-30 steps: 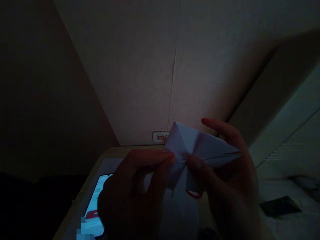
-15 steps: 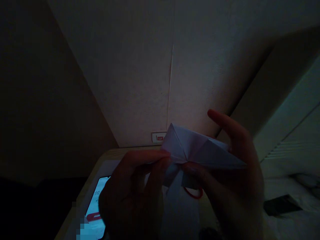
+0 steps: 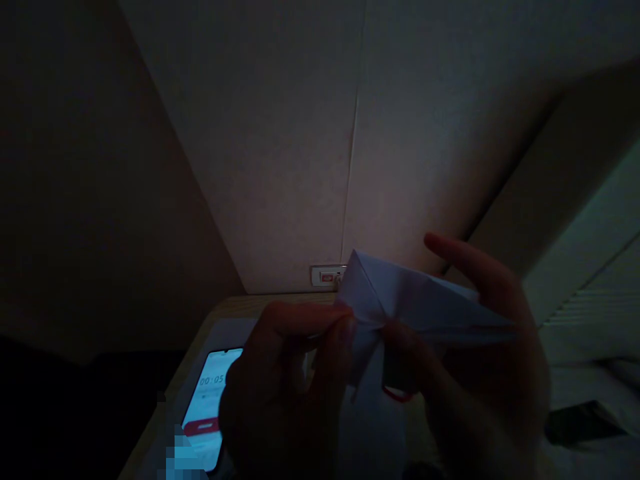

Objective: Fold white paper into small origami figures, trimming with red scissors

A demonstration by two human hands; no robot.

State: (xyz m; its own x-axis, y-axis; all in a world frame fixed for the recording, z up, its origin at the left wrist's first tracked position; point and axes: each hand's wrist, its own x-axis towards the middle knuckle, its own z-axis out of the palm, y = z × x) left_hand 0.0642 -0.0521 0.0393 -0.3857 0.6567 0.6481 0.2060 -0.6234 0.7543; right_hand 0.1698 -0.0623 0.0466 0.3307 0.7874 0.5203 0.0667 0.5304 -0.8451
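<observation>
A folded piece of white paper (image 3: 420, 300) is held up between both hands, with creases meeting near its middle and a long point toward the right. My left hand (image 3: 295, 380) pinches its left side between thumb and forefinger. With the thumb pressed on the centre of the folds, my right hand (image 3: 480, 380) grips the paper from the right; its forefinger sticks up, off the paper. The lower folds are partly hidden behind the fingers.
On the wooden table (image 3: 240, 305) a lit phone (image 3: 207, 400) shows a timer, left of my hands. A red loop (image 3: 399, 395) shows below the paper. Behind, a wall outlet (image 3: 327, 276) sits low on the wall. A dark flat object (image 3: 583, 421) lies at right. The room is dim.
The view has shifted slightly, so the hands and paper sit further right in the picture. More of the phone's screen shows. The right thumb still presses near the paper's centre.
</observation>
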